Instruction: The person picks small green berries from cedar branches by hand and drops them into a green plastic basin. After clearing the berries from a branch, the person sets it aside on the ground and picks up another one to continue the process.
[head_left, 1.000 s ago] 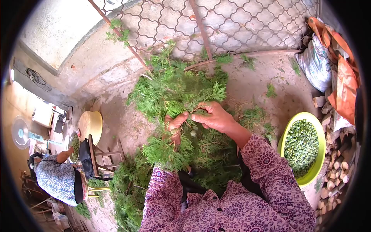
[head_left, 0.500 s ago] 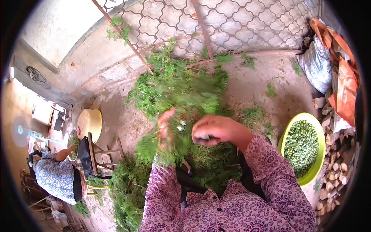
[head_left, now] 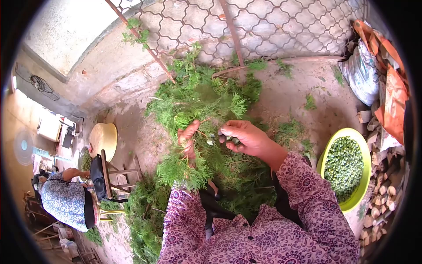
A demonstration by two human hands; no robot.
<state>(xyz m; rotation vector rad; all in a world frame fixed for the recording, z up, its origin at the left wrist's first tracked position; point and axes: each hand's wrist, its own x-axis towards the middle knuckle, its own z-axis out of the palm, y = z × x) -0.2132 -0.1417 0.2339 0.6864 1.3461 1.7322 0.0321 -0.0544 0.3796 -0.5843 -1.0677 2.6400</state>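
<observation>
A leafy green branch (head_left: 193,165) is held in my left hand (head_left: 188,140), whose fingers wrap round its stem. Just to the right, my right hand (head_left: 246,137) is closed, with small pale green cones (head_left: 234,140) partly showing between its fingers. The fingertips of that hand are close to the branch. Behind both hands lies a large heap of green branches (head_left: 193,88). On the right stands a yellow-green basin (head_left: 321,165) holding many small green cones (head_left: 345,165).
At the left, a person (head_left: 66,200) sits near a wooden stool (head_left: 107,176) and a large yellow tub (head_left: 103,141). Stacked firewood (head_left: 380,198), a white sack (head_left: 361,77) and orange sheeting (head_left: 393,105) line the right. A metal lattice (head_left: 281,26) stands against the wall.
The branch in my left hand was blurred by motion and now appears sharper. My right hand has risen slightly, its fingers a little less curled. The other person's arm has moved.
</observation>
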